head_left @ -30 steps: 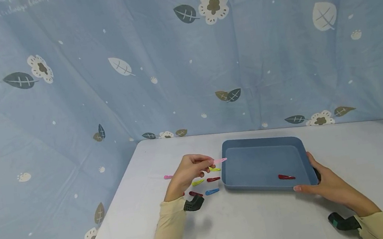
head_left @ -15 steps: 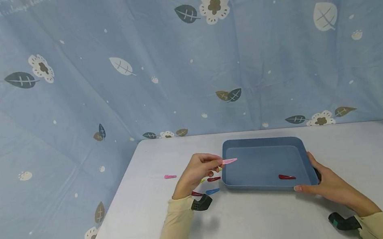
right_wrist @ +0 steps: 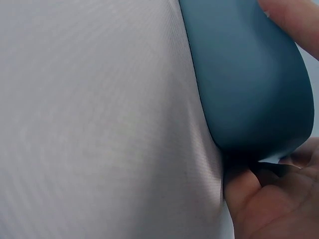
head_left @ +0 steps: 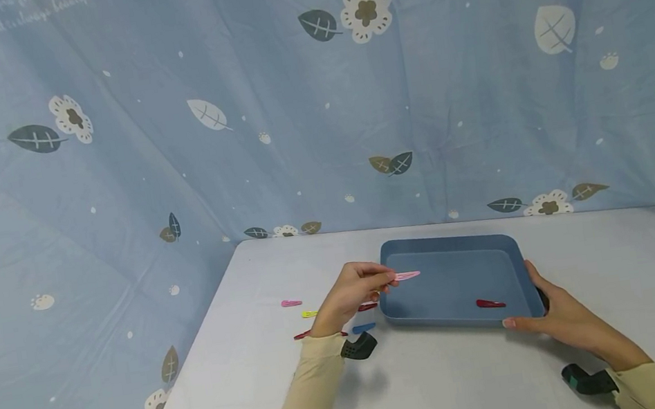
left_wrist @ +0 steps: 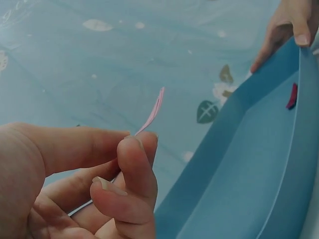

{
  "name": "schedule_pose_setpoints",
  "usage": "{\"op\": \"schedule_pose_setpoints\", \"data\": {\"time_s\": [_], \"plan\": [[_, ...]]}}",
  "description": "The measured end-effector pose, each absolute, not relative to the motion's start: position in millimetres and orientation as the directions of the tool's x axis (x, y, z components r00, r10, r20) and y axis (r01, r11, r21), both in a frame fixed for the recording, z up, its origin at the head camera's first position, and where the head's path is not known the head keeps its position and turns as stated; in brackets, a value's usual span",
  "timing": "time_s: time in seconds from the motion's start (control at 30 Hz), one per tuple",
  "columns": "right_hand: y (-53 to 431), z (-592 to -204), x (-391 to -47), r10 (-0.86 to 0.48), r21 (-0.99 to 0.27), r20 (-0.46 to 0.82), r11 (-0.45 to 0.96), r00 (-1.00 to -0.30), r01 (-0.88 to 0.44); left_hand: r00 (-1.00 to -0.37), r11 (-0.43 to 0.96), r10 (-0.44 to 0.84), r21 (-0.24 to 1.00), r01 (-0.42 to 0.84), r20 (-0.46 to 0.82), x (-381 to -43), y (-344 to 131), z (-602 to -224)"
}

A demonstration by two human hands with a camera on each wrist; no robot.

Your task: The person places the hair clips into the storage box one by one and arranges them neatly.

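Note:
Between thumb and fingertips my left hand (head_left: 349, 296) pinches a pink snap hair clip (head_left: 408, 275), its narrow end pointing right. In the head view the clip overlaps the left part of the blue tray (head_left: 439, 286); the left wrist view shows the same clip (left_wrist: 158, 102) sticking up from the fingertips. My right hand (head_left: 559, 315) grips the tray's near right corner, thumb at the rim and other fingers around the side. The right wrist view has fingers (right_wrist: 269, 199) close under the tray's corner (right_wrist: 254, 99). Inside the tray, toward the right, lies a dark red hair clip (head_left: 490, 303).
Left of the tray, several clips lie on the white table (head_left: 453, 382): pink (head_left: 291, 302), yellow (head_left: 309, 314), blue (head_left: 364, 328) and red (head_left: 302, 335), some partly behind the left hand. A blue patterned curtain (head_left: 287, 98) hangs behind and at the left.
My left hand has moved right with the pink clip, from the tray's left edge to over its left part. The right hand and tray have stayed in place.

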State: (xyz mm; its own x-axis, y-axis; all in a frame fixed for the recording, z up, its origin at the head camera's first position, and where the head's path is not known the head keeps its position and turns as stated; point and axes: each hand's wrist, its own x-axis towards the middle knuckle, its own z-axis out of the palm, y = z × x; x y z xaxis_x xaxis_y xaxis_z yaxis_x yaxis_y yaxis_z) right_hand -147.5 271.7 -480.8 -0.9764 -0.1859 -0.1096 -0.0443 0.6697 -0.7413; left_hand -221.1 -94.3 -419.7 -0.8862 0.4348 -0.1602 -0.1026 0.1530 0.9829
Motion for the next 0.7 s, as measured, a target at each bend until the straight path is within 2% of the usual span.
{"op": "schedule_pose_setpoints", "data": {"time_s": [0.3, 0.7], "plan": [[271.9, -481.2, -147.7, -0.183, -0.736, -0.114, 0.675, -0.977, -0.041, -0.867, 0.1, 0.474, 0.987, -0.122, -0.155, -224.4, -78.9, -426.3], [272.8, -483.8, -149.0, -0.187, -0.742, -0.106, 0.669, -0.977, -0.047, -0.855, 0.132, 0.49, 0.984, -0.122, -0.172, -228.4, -62.3, -432.6]]}}
